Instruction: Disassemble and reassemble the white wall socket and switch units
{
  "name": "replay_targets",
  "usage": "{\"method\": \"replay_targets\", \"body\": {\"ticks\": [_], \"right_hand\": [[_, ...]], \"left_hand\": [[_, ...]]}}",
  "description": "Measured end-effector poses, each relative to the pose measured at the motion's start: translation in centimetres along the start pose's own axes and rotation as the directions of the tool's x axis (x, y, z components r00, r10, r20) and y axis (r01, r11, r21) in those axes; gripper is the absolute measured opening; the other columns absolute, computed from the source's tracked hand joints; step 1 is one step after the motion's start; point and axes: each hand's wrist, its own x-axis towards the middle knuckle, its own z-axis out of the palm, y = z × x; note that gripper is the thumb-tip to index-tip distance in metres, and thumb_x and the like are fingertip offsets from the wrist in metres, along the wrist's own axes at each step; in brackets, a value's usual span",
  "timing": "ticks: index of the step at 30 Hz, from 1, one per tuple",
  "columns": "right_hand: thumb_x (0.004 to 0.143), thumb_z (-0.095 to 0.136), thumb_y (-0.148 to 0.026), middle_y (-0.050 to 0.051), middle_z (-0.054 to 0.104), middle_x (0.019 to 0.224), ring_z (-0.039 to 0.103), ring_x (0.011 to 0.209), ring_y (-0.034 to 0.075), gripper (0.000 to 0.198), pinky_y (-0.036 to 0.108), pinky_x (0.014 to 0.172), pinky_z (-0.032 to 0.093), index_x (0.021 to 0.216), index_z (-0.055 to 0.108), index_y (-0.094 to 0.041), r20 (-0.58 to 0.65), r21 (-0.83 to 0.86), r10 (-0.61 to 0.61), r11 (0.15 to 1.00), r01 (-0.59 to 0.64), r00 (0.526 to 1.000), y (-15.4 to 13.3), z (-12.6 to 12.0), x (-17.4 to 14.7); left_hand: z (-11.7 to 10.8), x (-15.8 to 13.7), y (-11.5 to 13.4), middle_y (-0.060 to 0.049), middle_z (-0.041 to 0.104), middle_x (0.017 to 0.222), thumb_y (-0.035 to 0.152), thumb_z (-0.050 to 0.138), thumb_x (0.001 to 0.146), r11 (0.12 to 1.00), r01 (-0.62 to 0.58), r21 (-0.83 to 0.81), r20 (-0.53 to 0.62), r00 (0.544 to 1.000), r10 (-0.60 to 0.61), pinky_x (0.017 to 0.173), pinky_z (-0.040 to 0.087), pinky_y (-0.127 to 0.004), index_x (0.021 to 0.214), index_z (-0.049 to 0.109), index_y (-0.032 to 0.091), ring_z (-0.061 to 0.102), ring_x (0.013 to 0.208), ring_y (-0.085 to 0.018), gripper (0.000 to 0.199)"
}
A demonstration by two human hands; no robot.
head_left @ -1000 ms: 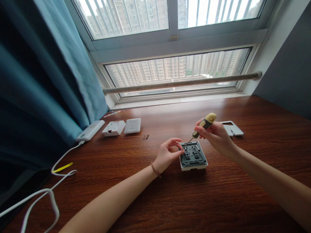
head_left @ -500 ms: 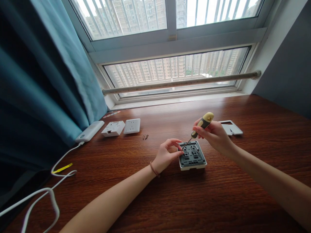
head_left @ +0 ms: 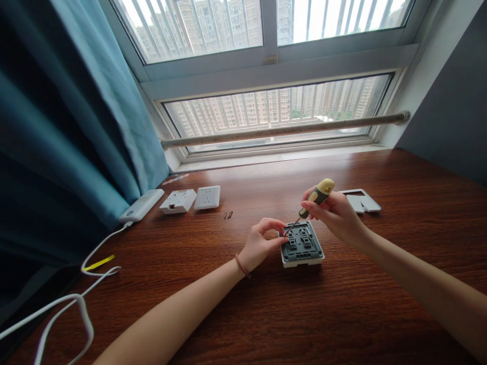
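A wall switch point(head_left: 303, 249) with its dark grey inner face up and a white base beneath lies on the wooden table. My right hand point(head_left: 335, 210) grips a yellow and black screwdriver point(head_left: 318, 195), tilted so that its shaft runs down to the left. Its tip meets the switch's left side. At that spot the thumb and index finger of my left hand point(head_left: 263, 239) pinch close around the tip; whatever small thing they hold is too hidden to make out. Several small screws point(head_left: 228, 215) lie on the table, left of the switch and farther back.
Behind my right hand lie white switch cover parts point(head_left: 363, 201). At the back left are a white socket panel point(head_left: 207, 197), a white box point(head_left: 178, 201) and a white power bank point(head_left: 142, 205) with a cable point(head_left: 102, 238). A blue curtain point(head_left: 95, 101) hangs left; a window stands behind.
The screwdriver's handle has dipped very slightly, its tip staying at the same spot. Both hands otherwise keep their places, and the whole view has shifted a touch.
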Motion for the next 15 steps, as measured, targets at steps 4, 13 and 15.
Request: {"method": "replay_targets", "body": {"ticks": [4, 13, 15], "right_hand": [[0.079, 0.059, -0.033, -0.001, 0.055, 0.065, 0.049, 0.053, 0.007, 0.019, 0.022, 0.047, 0.041, 0.071, 0.056, -0.016, -0.006, -0.041, -0.018, 0.999, 0.017, 1.0, -0.07, -0.01, -0.06], [0.077, 0.061, -0.033, 0.0, 0.056, 0.065, 0.048, 0.052, 0.007, 0.02, 0.023, 0.047, 0.04, 0.068, 0.056, -0.016, -0.037, -0.083, -0.028, 0.996, 0.025, 0.999, -0.07, -0.04, -0.13], [0.077, 0.061, -0.032, 0.0, 0.056, 0.067, 0.049, 0.055, 0.008, 0.019, 0.024, 0.049, 0.041, 0.067, 0.056, -0.016, -0.03, -0.069, -0.052, 0.996, 0.05, 0.998, -0.22, -0.03, -0.07]], "left_hand": [[-0.05, -0.02, 0.2, -0.004, 0.061, 0.086, 0.031, 0.07, 0.07, 1.0, -0.01, 0.03, 0.005, 1.0, 0.01, 0.086, 0.043, -0.032, 0.089, 0.063, 0.016, 0.056, 0.087, -0.017, 0.025], [-0.01, 0.07, 0.62, -0.005, 0.062, 0.083, 0.032, 0.071, 0.067, 0.997, -0.042, 0.057, -0.024, 0.999, 0.043, 0.086, 0.042, -0.033, 0.073, 0.066, 0.017, 0.054, 0.09, -0.019, 0.017], [0.0, 0.1, 0.61, -0.005, 0.062, 0.081, 0.032, 0.071, 0.068, 0.997, -0.05, 0.066, -0.03, 0.998, 0.052, 0.086, 0.041, -0.033, 0.068, 0.066, 0.018, 0.054, 0.088, -0.019, 0.015]]}}
